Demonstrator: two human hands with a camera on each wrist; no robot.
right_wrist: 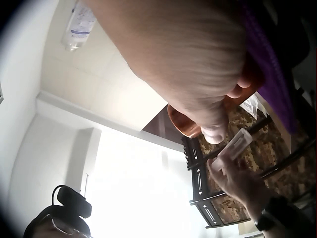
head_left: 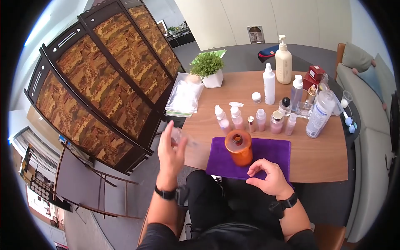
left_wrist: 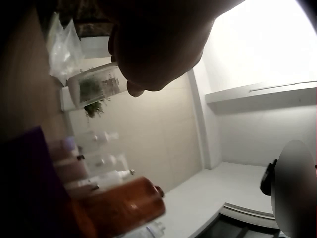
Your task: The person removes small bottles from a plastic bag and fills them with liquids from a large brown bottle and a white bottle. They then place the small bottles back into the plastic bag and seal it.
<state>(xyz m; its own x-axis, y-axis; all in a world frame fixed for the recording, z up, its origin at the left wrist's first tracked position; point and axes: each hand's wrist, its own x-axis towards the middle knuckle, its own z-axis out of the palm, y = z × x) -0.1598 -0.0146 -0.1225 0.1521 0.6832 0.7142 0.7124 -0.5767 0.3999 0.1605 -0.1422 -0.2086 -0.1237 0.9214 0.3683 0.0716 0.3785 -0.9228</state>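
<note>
My left hand (head_left: pixel 170 156) is raised left of the table and holds a clear rectangular plastic piece (right_wrist: pixel 235 148), which is blurred in the head view. An amber bottle (head_left: pixel 241 152) with a narrow dark neck stands upright on a purple cloth (head_left: pixel 273 152). Close to the bottle's right side, over the cloth's front edge, my right hand (head_left: pixel 270 177) has its fingers loosely bent and nothing between them and the thumb. In the left wrist view the clear piece (left_wrist: pixel 96 85) is below the fingers, with the amber bottle (left_wrist: pixel 129 206) at the bottom.
Several small pink bottles (head_left: pixel 276 123) stand in a row behind the cloth. Taller pump bottles (head_left: pixel 283 64) and a large clear bottle (head_left: pixel 320 114) are at the right and back. A potted plant (head_left: pixel 212 77) and clear bags (head_left: pixel 185 95) occupy the back left.
</note>
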